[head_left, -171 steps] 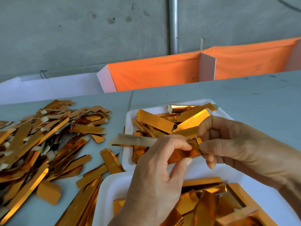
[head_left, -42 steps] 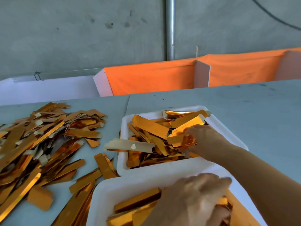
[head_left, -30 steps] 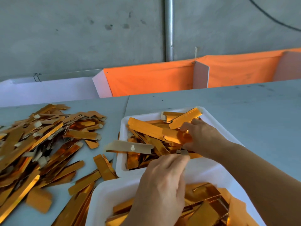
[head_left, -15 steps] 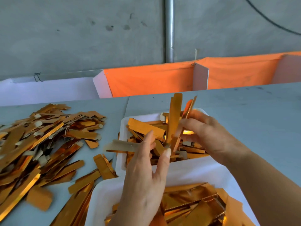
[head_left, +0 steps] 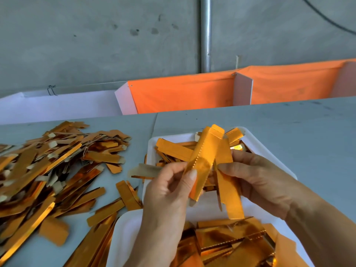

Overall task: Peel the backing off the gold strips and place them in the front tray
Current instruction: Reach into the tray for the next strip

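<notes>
Grey table (head_left: pixel 289 135) w/ two white trays. Above the far tray (head_left: pixel 269 151), your left hand (head_left: pixel 169 189) pinches one gold strip (head_left: pixel 204 157); right hand (head_left: pixel 256 182) grips another strip (head_left: pixel 229 189), prob. joined. Near tray (head_left: pixel 123 237) sits closer to you.

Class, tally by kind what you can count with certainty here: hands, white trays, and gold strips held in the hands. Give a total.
Hands: 2 (left hand, right hand)
White trays: 2 (far tray, near tray)
Held gold strips: 2 (left strip, right strip)
Total: 6
</notes>
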### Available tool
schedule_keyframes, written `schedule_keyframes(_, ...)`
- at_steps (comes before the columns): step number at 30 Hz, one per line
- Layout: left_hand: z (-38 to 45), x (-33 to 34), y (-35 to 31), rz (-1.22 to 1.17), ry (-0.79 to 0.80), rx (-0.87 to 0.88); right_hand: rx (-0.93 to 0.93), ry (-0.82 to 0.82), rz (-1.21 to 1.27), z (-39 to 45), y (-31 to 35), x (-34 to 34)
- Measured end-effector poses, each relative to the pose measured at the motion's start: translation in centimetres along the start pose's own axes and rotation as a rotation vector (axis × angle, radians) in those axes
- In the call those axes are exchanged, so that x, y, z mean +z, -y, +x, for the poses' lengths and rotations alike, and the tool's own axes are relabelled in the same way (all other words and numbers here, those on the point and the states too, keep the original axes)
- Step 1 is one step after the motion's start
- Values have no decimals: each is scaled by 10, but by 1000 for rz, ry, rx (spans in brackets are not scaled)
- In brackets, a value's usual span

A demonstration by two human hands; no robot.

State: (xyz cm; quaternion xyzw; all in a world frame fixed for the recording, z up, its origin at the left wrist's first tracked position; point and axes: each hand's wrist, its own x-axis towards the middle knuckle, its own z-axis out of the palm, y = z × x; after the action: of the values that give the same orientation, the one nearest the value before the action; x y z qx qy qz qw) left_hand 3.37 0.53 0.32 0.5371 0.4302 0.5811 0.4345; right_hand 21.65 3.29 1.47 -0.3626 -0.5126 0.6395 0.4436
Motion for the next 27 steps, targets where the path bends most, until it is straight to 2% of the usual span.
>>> schedule_keyframes(2,2,-1,1,-24,-76,23,8,10,13,0,0,0)
schedule_keyframes(7,1,1,-1,-41,-152,101,-29,-55,82,-1,4,2)
schedule_keyframes(9,4,-3,0,-98,-245,75,-18,-104,169,-3,6,-2)
schedule_keyframes(12,10,-10,6,-48,-321,-19,-1,-63,240,-7,8,-4)
schedule_keyframes(14,10,-7,7,115,-259,-92,3,-25,248,-7,8,0)
schedule_keyframes(16,2,-1,5,382,-182,21,0,-18,195,-6,8,5)
schedule_keyframes(18,-5,6,-5,495,-104,175,-12,-36,114,-6,7,8)
schedule_keyframes(20,-9,9,-10,486,-31,241,-37,-54,58,-6,8,9)
schedule_keyframes(23,-13,15,-11,382,79,200,-84,-66,-62,-8,11,12)
schedule_keyframes(27,-12,17,-6,414,61,182,-114,-100,-291,-8,11,16)
